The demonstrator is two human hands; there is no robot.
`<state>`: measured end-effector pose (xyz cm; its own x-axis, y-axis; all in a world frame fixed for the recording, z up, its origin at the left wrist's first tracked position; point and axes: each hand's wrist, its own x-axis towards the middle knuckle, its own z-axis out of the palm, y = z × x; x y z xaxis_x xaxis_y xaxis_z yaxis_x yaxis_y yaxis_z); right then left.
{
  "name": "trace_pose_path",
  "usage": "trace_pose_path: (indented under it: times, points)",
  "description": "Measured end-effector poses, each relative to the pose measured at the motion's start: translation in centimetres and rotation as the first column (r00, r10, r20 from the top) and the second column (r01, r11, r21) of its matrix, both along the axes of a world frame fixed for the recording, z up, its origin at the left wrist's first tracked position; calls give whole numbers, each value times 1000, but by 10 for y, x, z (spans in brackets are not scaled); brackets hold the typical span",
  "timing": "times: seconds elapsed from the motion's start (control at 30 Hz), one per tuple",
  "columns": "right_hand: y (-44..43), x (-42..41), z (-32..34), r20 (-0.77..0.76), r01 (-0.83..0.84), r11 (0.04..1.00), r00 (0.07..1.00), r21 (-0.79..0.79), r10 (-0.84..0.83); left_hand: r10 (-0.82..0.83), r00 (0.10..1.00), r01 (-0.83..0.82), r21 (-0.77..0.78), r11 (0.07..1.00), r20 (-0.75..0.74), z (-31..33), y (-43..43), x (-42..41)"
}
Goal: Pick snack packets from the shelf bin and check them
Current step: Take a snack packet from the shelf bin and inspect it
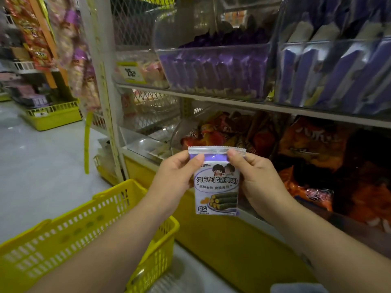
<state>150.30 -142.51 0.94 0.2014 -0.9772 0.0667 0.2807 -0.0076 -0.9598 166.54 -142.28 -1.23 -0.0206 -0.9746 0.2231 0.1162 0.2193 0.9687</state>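
Light: dim indoor, soft and diffuse; pale floor (pixel 38 166) at left is the brightest area. Glare: white streaks on the clear bins (pixel 211 52) and on the packet (pixel 216 187) top seal. Shadow: orange bags (pixel 359 197) at lower right sink near black. Blur: hanging bags (pixel 31 39) at far left smeared; price tag (pixel 132 73) soft. Distortion: shelf rail (pixel 232 103) bows, white post (pixel 105 102) leans. Sharpest: packet print, centre.

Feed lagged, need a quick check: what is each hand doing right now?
Left hand: pinching the snack packet at its top left corner.
Right hand: pinching the same packet at its top right.
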Motion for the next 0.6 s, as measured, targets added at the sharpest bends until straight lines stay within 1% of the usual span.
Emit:
trace_pose_path:
  times: [0.13,0.27,0.33,0.43,0.5,0.6]
  points:
    - [-4,-7,-3,-26,-118,992,993,-43,117,11,1000,-11,30,999,-14,7,5,3]
    - [-9,-12,-4,-30,-202,979,979,-20,201,5,998,2,93,996,-70,7,10,3]
    - [-10,-16,-5,-101,-252,968,963,-16,249,38,991,-22,124,992,-128,9,10,4]
    - [-7,-23,-7,-267,-415,909,871,50,412,70,970,-32,162,986,-235,13,10,9]
    - [-5,-24,-8,-260,-471,874,834,124,486,59,961,-4,200,980,-269,15,10,13]
    - [-3,-23,-7,-211,-471,867,841,165,498,19,960,61,275,959,-280,17,10,19]
